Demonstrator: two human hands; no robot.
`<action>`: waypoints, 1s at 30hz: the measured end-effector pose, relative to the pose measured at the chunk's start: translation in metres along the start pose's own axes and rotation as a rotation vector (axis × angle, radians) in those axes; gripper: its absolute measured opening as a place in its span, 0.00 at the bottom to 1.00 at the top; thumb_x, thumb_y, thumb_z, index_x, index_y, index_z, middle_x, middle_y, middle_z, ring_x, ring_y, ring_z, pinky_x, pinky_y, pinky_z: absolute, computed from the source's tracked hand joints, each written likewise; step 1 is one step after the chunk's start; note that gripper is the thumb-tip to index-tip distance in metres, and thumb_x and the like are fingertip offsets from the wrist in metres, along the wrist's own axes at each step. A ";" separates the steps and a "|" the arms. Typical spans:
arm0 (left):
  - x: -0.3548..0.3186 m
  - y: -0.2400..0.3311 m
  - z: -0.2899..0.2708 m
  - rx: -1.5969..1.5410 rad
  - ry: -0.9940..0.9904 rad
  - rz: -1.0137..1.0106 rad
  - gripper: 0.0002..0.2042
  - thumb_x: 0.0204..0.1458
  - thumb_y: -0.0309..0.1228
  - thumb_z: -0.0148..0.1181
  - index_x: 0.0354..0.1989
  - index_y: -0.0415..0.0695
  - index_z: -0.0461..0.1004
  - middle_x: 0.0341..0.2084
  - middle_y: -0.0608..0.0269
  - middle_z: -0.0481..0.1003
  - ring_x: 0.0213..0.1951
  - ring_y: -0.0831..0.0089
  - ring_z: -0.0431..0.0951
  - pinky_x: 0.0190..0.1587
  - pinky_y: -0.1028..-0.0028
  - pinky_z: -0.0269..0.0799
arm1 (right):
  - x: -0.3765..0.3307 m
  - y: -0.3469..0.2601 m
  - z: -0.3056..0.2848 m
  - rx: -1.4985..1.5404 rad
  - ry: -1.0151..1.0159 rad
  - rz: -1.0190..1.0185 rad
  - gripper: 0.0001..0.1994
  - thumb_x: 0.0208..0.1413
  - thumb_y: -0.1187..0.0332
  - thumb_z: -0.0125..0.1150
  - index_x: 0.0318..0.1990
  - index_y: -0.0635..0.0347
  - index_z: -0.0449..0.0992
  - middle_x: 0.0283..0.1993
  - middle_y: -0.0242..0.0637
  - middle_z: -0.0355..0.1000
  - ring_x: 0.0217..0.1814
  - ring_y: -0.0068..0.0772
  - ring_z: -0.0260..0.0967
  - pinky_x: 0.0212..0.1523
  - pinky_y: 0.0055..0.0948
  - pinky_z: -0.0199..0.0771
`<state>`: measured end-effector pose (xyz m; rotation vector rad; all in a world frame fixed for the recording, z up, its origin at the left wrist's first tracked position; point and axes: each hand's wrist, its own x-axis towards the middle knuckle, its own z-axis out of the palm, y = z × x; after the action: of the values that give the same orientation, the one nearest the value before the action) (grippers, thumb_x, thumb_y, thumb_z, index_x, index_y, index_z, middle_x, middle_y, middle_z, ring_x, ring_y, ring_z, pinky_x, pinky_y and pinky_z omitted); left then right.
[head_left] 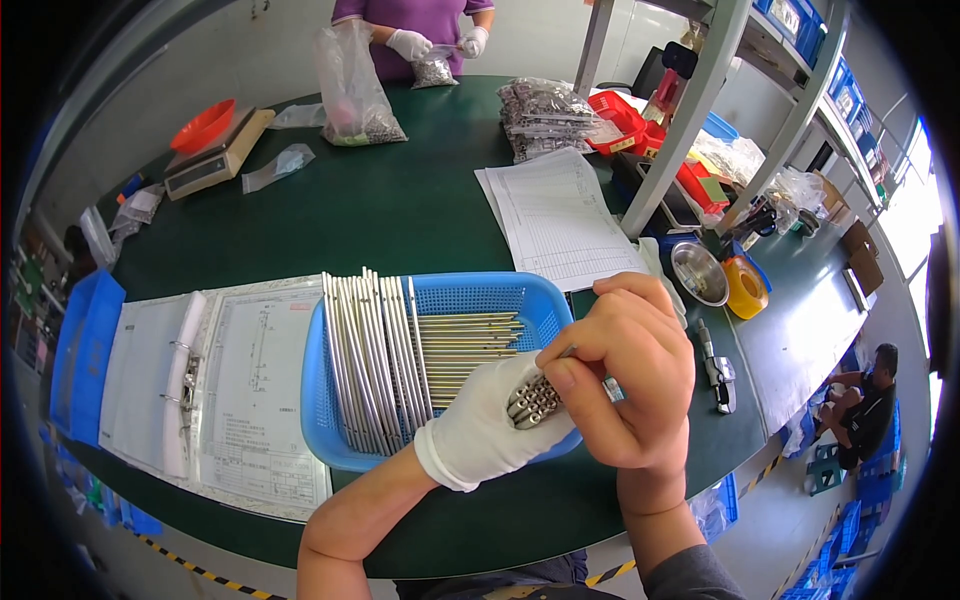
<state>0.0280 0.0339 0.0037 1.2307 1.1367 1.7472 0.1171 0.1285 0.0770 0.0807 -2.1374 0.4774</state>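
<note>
My left hand (485,425), in a white glove, is closed round a bundle of thin metal tubes (535,402), whose open ends point toward me. Bare and pinched, my right hand (635,375) is right over those ends. A small grey tip shows at its thumb and forefinger; what it belongs to is hidden. Under my hands stands a blue perforated basket (540,290). Long silvery rods (375,360) lie side by side across its left part, their far ends over the rim. More rods (465,350) lie crosswise in the basket to their right.
An open ring binder (255,390) lies left of the basket, beside a blue bin (85,350). Paper sheets (560,220) are beyond it. A caliper (715,365), steel bowl (700,272) and shelf post (690,120) stand at right. Across the table, a gloved co-worker holds a small bag (433,70).
</note>
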 end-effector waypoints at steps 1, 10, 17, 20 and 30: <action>0.000 -0.003 -0.001 0.001 0.001 0.000 0.13 0.48 0.27 0.61 0.41 0.40 0.70 0.29 0.59 0.74 0.31 0.72 0.74 0.36 0.74 0.69 | 0.000 0.000 0.001 0.002 0.001 0.000 0.02 0.35 0.71 0.57 0.20 0.58 0.72 0.16 0.29 0.62 0.18 0.30 0.57 0.44 0.37 0.65; -0.001 -0.004 -0.003 0.008 -0.003 -0.009 0.13 0.47 0.27 0.61 0.41 0.41 0.70 0.30 0.59 0.74 0.32 0.71 0.75 0.37 0.75 0.70 | -0.001 0.002 0.003 0.057 -0.042 -0.027 0.02 0.35 0.72 0.58 0.21 0.56 0.73 0.15 0.28 0.62 0.18 0.30 0.58 0.42 0.37 0.65; -0.001 0.000 -0.003 0.037 -0.029 -0.029 0.13 0.47 0.26 0.61 0.41 0.40 0.71 0.30 0.60 0.74 0.33 0.72 0.74 0.37 0.75 0.70 | 0.000 -0.002 -0.001 0.042 -0.041 0.010 0.03 0.34 0.71 0.59 0.21 0.57 0.75 0.14 0.28 0.60 0.17 0.29 0.57 0.41 0.36 0.65; 0.000 -0.002 -0.002 0.008 -0.022 -0.023 0.12 0.47 0.26 0.60 0.41 0.40 0.71 0.30 0.60 0.74 0.32 0.72 0.74 0.37 0.75 0.70 | 0.000 -0.004 0.001 0.067 -0.011 0.011 0.03 0.34 0.71 0.59 0.21 0.57 0.75 0.14 0.28 0.60 0.17 0.29 0.57 0.41 0.35 0.65; -0.001 -0.013 -0.003 -0.016 -0.037 -0.026 0.12 0.45 0.27 0.62 0.39 0.40 0.71 0.28 0.61 0.74 0.30 0.73 0.74 0.33 0.75 0.69 | -0.001 -0.005 0.003 0.064 -0.025 -0.008 0.04 0.33 0.71 0.59 0.22 0.57 0.75 0.14 0.27 0.58 0.17 0.30 0.57 0.38 0.34 0.65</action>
<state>0.0257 0.0371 -0.0092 1.2291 1.1106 1.7040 0.1166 0.1232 0.0765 0.1316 -2.1457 0.5435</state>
